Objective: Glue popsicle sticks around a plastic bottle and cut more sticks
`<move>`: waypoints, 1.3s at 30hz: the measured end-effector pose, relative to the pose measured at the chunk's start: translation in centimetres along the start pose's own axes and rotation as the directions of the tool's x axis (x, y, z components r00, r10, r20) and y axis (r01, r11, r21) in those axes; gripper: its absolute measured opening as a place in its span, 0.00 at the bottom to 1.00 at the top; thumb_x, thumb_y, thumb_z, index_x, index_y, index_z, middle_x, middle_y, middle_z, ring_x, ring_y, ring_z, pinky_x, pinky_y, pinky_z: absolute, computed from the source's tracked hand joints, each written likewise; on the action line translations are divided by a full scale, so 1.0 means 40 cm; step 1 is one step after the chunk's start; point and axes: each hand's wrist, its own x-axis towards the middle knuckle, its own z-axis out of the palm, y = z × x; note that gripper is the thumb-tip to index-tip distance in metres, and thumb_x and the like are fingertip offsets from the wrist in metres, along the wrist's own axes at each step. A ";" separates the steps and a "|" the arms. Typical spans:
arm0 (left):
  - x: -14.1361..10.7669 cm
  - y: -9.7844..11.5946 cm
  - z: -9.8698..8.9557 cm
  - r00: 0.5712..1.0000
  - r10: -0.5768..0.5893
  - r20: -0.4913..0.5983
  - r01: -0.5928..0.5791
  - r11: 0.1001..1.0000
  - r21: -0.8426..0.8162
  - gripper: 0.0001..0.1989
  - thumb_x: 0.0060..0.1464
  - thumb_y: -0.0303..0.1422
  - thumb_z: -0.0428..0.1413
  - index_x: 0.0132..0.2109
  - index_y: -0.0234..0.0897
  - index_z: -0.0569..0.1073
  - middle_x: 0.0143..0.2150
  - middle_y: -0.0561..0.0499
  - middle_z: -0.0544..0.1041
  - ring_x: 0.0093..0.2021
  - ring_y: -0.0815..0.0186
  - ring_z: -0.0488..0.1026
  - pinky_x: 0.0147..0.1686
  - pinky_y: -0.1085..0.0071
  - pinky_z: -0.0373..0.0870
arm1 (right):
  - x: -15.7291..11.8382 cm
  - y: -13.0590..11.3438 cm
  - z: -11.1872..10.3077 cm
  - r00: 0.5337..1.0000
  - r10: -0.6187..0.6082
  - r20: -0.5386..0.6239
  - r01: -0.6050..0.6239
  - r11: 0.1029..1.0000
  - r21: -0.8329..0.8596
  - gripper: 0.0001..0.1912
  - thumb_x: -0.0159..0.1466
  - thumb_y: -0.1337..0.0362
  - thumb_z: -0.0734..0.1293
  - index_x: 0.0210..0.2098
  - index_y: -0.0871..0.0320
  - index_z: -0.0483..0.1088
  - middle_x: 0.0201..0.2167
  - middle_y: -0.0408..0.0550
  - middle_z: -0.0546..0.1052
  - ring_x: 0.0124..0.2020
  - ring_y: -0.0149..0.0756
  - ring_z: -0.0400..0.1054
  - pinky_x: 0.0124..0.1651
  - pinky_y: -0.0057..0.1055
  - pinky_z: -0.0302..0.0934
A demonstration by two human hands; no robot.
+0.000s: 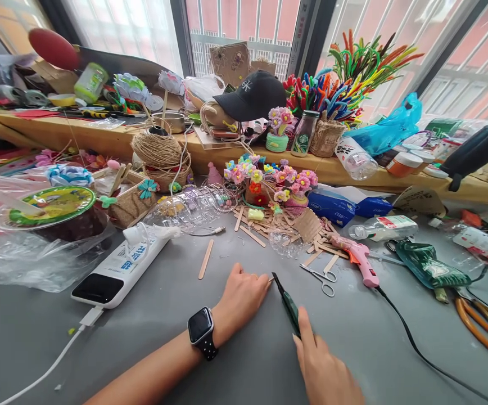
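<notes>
My left hand [244, 295], with a black smartwatch [200, 326] on its wrist, rests on the grey table with its fingers curled. A small tip sticks out at its fingertips; the rest of that piece is hidden. In my right hand [326, 360] is a dark green utility knife [288, 306], its blade pointing up and left and close to that tip. One wooden craft stick [206, 259] lies beyond my left hand. Small silver scissors [322, 277] lie to the right, past the knife.
A pink glue gun [361, 261] with a black cord lies at the right. A pile of craft sticks [252, 235] is at the back centre. A white power bank [120, 270] with a cable sits left. Orange-handled scissors [480, 326] lie at the far right.
</notes>
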 end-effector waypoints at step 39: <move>0.000 0.001 0.001 1.000 0.012 0.002 -0.012 1.000 0.024 0.14 0.55 0.29 0.39 0.25 0.35 0.62 0.18 0.52 0.70 0.17 0.69 0.64 0.28 0.69 0.45 | 0.027 -0.005 -0.021 0.993 0.041 0.108 -0.046 0.998 0.043 0.18 0.55 0.67 0.61 0.46 0.61 0.63 0.14 0.39 0.68 0.10 0.29 0.63 0.10 0.21 0.52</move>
